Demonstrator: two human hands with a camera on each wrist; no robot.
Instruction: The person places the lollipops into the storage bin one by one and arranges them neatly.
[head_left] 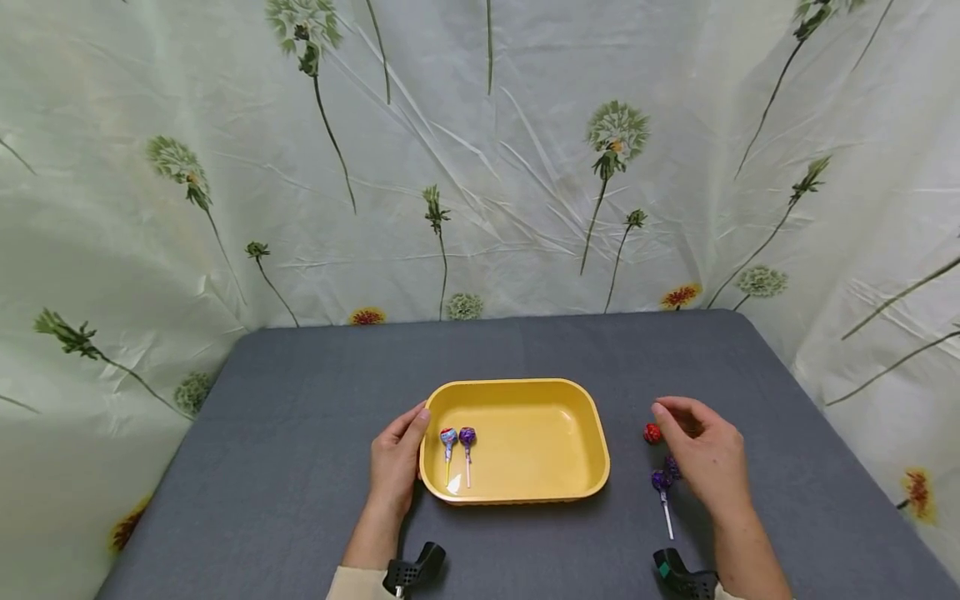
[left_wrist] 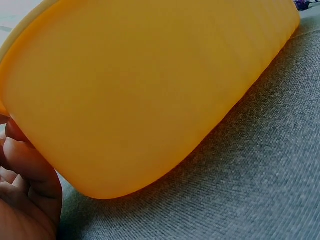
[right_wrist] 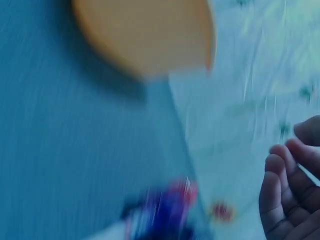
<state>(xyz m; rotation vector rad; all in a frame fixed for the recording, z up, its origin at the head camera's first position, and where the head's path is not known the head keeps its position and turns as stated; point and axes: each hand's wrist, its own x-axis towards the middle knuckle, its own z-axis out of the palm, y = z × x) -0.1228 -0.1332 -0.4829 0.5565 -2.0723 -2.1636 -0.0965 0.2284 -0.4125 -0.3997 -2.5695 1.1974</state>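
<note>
A flowered curtain (head_left: 517, 167) hangs behind the grey desk (head_left: 330, 383). Right of the yellow tray (head_left: 532, 450) lie a red lollipop (head_left: 652, 433) and two purple lollipops (head_left: 661, 480), one partly covered by my right grip (head_left: 708, 458), narrow and holding nothing. My left grip (head_left: 395, 462) pinches the tray's left rim; inside, near it, lie a blue-and-red lollipop (head_left: 448, 437) and a purple-wrapped one (head_left: 467, 437), side by side.
</note>
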